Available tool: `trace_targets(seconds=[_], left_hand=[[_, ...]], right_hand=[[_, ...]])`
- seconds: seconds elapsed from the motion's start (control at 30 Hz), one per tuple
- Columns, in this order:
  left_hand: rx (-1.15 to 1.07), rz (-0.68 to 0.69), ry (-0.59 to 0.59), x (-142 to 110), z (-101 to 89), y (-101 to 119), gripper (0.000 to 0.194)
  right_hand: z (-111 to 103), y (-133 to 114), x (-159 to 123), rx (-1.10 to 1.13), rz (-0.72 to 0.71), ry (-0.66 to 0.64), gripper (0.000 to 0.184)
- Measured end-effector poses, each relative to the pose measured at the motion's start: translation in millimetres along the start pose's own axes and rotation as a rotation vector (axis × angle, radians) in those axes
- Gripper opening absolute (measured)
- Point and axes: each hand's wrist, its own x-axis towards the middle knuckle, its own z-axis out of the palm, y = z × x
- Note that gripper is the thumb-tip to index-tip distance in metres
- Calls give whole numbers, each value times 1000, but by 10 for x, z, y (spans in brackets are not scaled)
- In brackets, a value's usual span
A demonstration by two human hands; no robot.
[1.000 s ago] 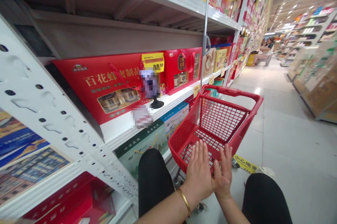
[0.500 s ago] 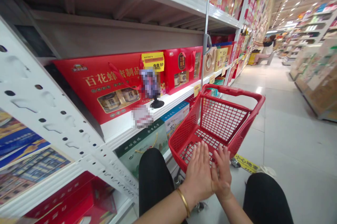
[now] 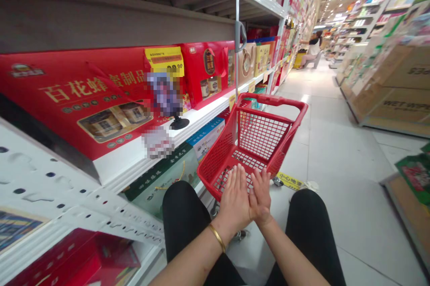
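My left hand (image 3: 233,205), with a gold bracelet (image 3: 217,238) on its wrist, is stretched out flat, fingers straight and side by side. Against its inner edge rests my right hand (image 3: 261,197), fingers also extended. The two touch near the thumbs, and nothing shows in either. Just beyond them stands a red shopping basket (image 3: 217,154) on wheels, its mesh floor visible behind my fingertips. Whether my fingertips touch the basket I cannot tell. My black-clad knees rise on both sides of my forearms.
On the white shelf (image 3: 132,163) at left stand a large red gift box (image 3: 63,120) and a smaller red box (image 3: 188,69). A blurred-out item sits on a black stand (image 3: 179,123). A yellow floor strip (image 3: 289,181) lies beyond my knee. Cartons (image 3: 399,98) line the aisle's right; a seated person (image 3: 314,49) is farther off.
My view has swung to the right, so shelf, basket and hands appear farther left. Both hands stay together and flat, with the fingers of my right hand slightly closer together.
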Motion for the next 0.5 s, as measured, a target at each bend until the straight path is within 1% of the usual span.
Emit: trace_targets(seconds=[0.07,0.1,0.2,0.27,0.4,0.5], left_hand=[[5,6,10,-41,6,-9,121],[11,10,12,-58,1,-11,121],[39,23,0,-74,-29,-7,119],[56,24,-14,-57,-47,-5,114],[79,-1,-31,-22,-63,-22,111],[97,-8,-35,-31,-55,-47,115]], right_hand=[[-1,13,15,-4,-30,-8,62],[-9,28,64,-11,-8,3,62],[-48,64,270,-21,138,65,62],[-64,50,345,-6,164,55,61],[-36,-48,249,13,44,-77,59],[-16,-73,196,-4,-29,-115,60]])
